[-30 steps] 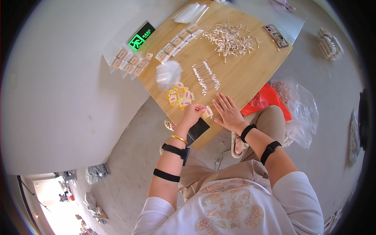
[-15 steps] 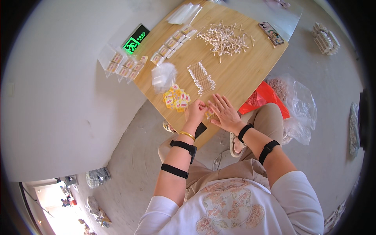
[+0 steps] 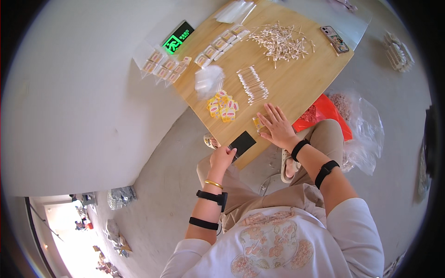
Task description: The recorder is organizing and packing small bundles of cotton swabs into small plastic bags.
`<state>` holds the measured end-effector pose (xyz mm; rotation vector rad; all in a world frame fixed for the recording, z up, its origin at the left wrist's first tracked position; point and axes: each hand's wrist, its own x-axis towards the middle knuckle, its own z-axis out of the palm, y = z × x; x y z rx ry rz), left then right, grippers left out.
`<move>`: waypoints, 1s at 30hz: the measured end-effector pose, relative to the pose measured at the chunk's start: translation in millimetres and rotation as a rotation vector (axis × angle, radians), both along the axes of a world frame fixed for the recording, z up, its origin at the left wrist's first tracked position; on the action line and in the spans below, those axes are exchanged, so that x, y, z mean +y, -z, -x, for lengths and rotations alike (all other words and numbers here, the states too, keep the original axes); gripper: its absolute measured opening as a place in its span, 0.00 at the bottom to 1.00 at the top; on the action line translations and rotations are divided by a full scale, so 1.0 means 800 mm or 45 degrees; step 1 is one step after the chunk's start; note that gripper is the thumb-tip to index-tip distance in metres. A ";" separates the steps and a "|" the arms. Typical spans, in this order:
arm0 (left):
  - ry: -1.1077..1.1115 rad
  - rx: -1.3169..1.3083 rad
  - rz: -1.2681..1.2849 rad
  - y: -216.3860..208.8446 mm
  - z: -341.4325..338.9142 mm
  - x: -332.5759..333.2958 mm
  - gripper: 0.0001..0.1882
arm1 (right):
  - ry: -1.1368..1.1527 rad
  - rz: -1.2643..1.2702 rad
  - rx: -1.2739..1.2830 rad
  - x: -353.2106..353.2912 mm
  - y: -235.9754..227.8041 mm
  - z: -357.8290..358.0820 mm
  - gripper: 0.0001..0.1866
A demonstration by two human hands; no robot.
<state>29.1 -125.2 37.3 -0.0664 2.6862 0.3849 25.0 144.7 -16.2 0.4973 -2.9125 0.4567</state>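
Now the left hand (image 3: pixel 222 156) has moved away from the other hand, down to the near edge of the tabletop (image 3: pixel 296 83). Its fingers pinch the corner of a black card (image 3: pixel 243 141). Before, both hands were close together. The right hand (image 3: pixel 276 126) lies flat and open on a small packet of cotton swabs (image 3: pixel 260 123). Yellow packets (image 3: pixel 222 105) sit nearby.

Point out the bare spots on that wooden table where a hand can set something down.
On the wooden table, bare wood lies between the loose swab pile and the right hand, right of the aligned swab row. Another patch runs below the phone. It is crowded near the yellow packets, clear bag and black card at the left hand.
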 end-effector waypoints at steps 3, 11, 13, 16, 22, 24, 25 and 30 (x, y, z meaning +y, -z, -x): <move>0.006 0.025 0.107 -0.005 0.001 0.015 0.20 | -0.003 -0.008 -0.013 -0.010 -0.002 -0.001 0.42; 0.165 0.014 0.386 0.002 0.020 0.022 0.19 | -0.212 -0.008 -0.038 -0.089 0.000 -0.025 0.44; 0.115 0.023 0.352 0.004 0.020 0.015 0.16 | -0.249 -0.010 -0.030 -0.098 0.000 -0.027 0.44; -0.035 -0.022 0.179 -0.007 0.017 0.015 0.13 | -0.272 -0.037 -0.067 -0.099 -0.001 -0.028 0.44; -0.108 0.102 0.025 0.010 0.008 -0.004 0.13 | -0.346 -0.054 -0.069 -0.105 -0.008 -0.029 0.43; -0.110 0.115 0.003 0.012 0.005 -0.004 0.13 | -0.354 -0.055 -0.061 -0.104 -0.004 -0.030 0.43; -0.112 0.131 -0.017 0.013 0.004 -0.004 0.13 | -0.367 -0.040 -0.053 -0.104 -0.003 -0.029 0.42; -0.110 0.134 -0.099 0.012 -0.001 -0.010 0.13 | -0.457 -0.026 -0.047 -0.123 -0.002 -0.030 0.43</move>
